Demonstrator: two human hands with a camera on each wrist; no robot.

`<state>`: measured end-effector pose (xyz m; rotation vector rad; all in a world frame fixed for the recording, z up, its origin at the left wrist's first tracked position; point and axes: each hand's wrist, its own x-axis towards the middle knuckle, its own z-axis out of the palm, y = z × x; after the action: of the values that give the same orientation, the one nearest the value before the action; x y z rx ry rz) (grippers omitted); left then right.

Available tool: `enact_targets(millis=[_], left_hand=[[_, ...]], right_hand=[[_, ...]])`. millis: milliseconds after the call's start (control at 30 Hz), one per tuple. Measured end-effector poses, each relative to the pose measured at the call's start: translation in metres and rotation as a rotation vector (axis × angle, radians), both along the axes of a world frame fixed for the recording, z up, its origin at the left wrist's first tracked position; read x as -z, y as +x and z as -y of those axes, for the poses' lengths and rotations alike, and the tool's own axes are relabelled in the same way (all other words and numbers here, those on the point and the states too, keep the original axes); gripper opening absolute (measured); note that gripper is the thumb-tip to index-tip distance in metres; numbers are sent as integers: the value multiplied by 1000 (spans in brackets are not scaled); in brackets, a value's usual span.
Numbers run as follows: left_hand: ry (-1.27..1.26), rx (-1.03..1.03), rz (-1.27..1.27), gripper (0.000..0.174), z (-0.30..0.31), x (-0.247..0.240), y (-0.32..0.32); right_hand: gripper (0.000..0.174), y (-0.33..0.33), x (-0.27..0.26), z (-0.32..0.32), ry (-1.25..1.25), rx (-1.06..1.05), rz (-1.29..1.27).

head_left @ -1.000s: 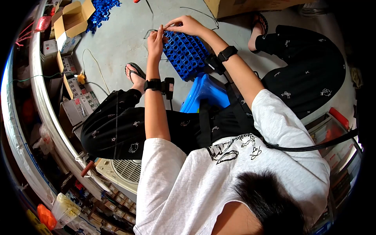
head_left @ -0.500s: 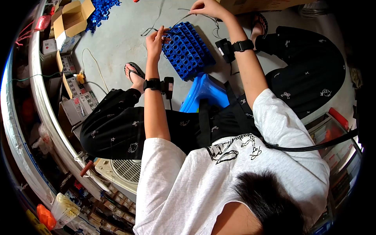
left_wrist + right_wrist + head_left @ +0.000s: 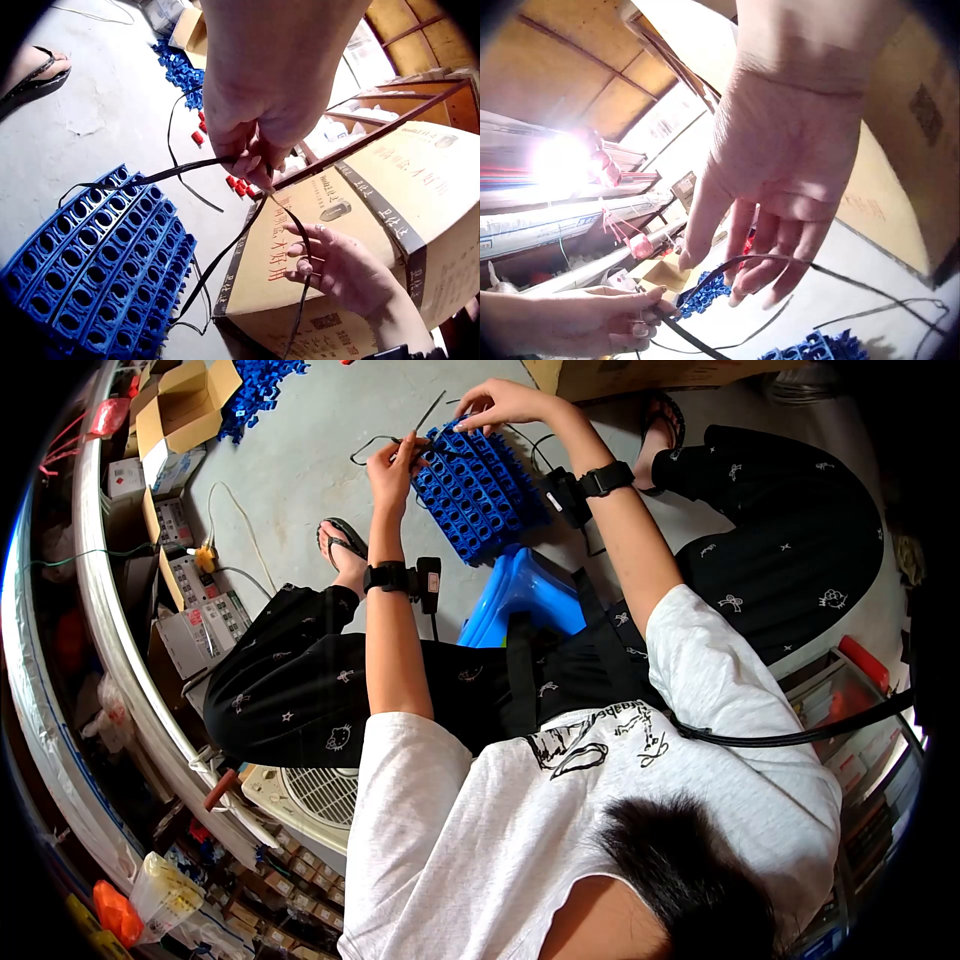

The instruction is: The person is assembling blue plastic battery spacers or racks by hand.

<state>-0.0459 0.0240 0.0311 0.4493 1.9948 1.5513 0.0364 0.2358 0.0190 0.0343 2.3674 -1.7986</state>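
Note:
Thin black strap (image 3: 191, 166) is pinched between the thumb and fingers of my left hand (image 3: 390, 475), with several lengths crossing at the fingertips. My right hand (image 3: 510, 402) hovers beside it, fingers apart and loosely bent. One length of strap (image 3: 772, 257) passes across those fingers, and the thumb stands away from them. Just beyond and below both hands is a blue block (image 3: 475, 490) made of rows of round holes. In the left wrist view, strap runs over the upper corner of the blue block (image 3: 112, 262).
A large cardboard box (image 3: 375, 202) stands beyond my right hand. Loose blue pieces (image 3: 258, 395) lie near an open carton (image 3: 190, 405), and small red pieces (image 3: 238, 185) are on the floor. A blue tub (image 3: 520, 600) sits between the legs, with sandalled feet either side.
My right hand swung outward from the left hand, then came partway back towards it with its fingers more spread. The left hand keeps its pinch and has shifted slightly; the loose strap lies differently.

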Motion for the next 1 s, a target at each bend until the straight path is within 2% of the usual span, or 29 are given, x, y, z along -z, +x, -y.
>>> enact_targets(millis=[167,233,267,333,367,433,500,567,633,700,767,900,967,1000], left_hand=[[40,-28,49,30,2,0,-1],[44,-31,49,29,3,0,-1],[47,-32,50,29,3,0,-1],[55,-38,46,30,2,-2,1],[60,-46,40,30,2,-2,2],[41,-20,39,31,4,0,-1],[20,5,39,32,6,-1,-3],[2,11,35,32,6,-2,-2],[7,7,39,32,6,-1,-3],[12,2,44,32,7,0,-3],[45,5,47,32,8,1,-4],[51,7,51,32,10,4,-6],[43,-14,58,33,10,2,-5],[42,-14,59,33,10,1,-4]], right_hand=[[48,23,8,-17,33,9,129],[40,32,32,-24,115,22,407],[40,32,46,-23,116,23,408],[35,32,79,-16,158,252,414],[35,33,97,-11,156,254,414],[33,34,136,2,314,356,366],[36,40,175,16,311,350,361],[39,46,190,25,310,348,360],[41,52,191,32,125,561,424],[45,53,186,30,88,548,433],[44,51,176,28,-113,522,619],[45,56,157,32,-32,548,678],[26,59,161,34,-226,577,691],[26,60,159,34,-227,576,692]])
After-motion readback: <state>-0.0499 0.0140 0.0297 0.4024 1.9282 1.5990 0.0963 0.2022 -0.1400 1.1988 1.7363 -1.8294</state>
